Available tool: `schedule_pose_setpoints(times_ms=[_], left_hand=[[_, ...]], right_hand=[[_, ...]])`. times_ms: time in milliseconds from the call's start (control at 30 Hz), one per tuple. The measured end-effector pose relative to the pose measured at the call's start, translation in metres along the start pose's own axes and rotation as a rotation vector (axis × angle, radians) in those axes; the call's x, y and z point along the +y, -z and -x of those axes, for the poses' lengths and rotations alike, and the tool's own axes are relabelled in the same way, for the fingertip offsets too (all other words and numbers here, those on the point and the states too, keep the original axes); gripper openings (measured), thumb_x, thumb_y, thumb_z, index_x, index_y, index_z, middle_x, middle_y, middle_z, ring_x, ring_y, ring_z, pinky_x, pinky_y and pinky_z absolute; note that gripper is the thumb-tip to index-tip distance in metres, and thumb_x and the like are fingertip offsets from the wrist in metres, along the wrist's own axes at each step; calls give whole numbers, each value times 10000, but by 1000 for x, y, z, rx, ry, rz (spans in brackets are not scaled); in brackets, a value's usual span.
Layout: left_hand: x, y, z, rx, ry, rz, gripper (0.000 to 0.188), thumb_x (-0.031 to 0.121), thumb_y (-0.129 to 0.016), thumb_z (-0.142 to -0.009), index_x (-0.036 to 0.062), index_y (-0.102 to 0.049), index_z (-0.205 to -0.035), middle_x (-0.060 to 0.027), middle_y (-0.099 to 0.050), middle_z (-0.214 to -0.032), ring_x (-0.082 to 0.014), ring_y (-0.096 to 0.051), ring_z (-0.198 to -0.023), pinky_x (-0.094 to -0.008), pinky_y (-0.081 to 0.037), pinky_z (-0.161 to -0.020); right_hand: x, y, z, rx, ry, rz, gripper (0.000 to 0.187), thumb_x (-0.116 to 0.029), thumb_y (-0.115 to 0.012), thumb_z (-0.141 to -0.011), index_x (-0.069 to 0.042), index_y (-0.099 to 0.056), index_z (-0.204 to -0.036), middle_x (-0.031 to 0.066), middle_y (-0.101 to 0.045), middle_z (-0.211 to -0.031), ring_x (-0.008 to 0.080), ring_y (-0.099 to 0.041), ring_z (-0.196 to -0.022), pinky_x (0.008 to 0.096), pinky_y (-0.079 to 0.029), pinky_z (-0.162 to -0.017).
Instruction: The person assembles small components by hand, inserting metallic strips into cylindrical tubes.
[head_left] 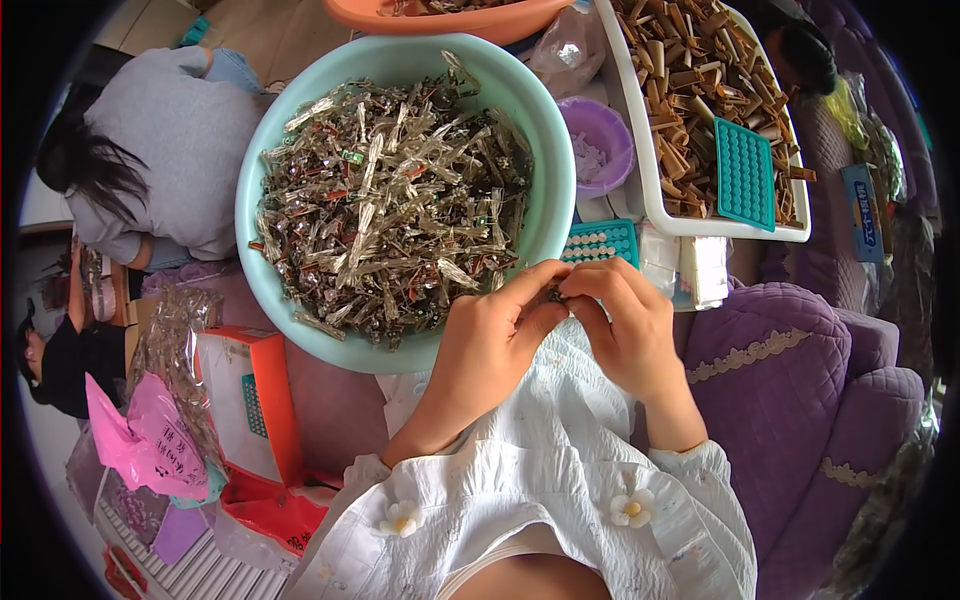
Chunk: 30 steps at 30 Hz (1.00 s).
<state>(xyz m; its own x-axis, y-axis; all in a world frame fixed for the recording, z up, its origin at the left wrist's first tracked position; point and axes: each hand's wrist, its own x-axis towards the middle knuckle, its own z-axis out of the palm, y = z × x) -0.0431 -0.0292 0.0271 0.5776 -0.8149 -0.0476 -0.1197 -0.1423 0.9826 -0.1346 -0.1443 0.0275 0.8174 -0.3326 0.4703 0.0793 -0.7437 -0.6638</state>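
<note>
My left hand (500,335) and my right hand (625,320) meet over my lap, just off the right front rim of a mint-green basin (556,190). Both are closed in a pinch, fingertips together on a small dark piece (556,294) mostly covered by the fingers; its kind does not show. The basin holds a heap of shiny clear plastic strips (375,190) mixed with dark, red and brown bits. Right behind my fingertips lies a teal tray (628,236) with rows of small hollows, many filled with whitish pieces.
A white bin (655,190) of brown curled pieces stands at the right, a second teal tray (745,175) on top. Between bin and basin sits a purple bowl (625,150) with white bits. An orange box (285,400) and pink bag (150,435) lie left; several other people sit around.
</note>
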Motion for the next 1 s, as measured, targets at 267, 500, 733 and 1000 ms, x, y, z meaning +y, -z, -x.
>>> schedule_pose_setpoints(times_ms=[267, 500, 733, 1000], left_hand=[[2, -6, -5, -150, 19, -46, 214, 76, -563, -765, 28, -537, -973, -167, -578, -699, -311, -582, -638, -308, -452, -535], [-9, 8, -9, -359, 240, 629, 251, 74, -499, -825, -18, -495, -1059, -68, -581, -888, -106, -573, -759, -214, -461, -669], [-17, 23, -12, -131, 116, 621, 265, 148, -514, -836, -7, -496, -1051, -69, -566, -849, -97, -556, -710, -212, -446, -642], [-19, 21, -15, -81, 126, 627, 281, 157, -512, -844, -5, -481, -1072, -81, -567, -855, -118, -564, -727, -236, -458, -670]], right_hand=[[6, 38, -27, -381, -264, -179, 300, -2, -653, -612, -30, -510, -874, 93, -484, -770, 259, -542, -723, 320, -442, -624], [48, 45, -38, -501, -57, -240, 345, -250, -668, -703, 10, -548, -895, 96, -563, -836, 206, -557, -732, 288, -455, -669], [125, 65, -79, 144, -417, 136, 142, -68, -555, -752, -11, -587, -878, 90, -578, -735, 176, -580, -645, 282, -449, -618], [192, 67, -112, 59, -252, 1007, 215, 23, -499, -661, -47, -618, -826, 131, -533, -943, 282, -492, -921, 349, -449, -741]])
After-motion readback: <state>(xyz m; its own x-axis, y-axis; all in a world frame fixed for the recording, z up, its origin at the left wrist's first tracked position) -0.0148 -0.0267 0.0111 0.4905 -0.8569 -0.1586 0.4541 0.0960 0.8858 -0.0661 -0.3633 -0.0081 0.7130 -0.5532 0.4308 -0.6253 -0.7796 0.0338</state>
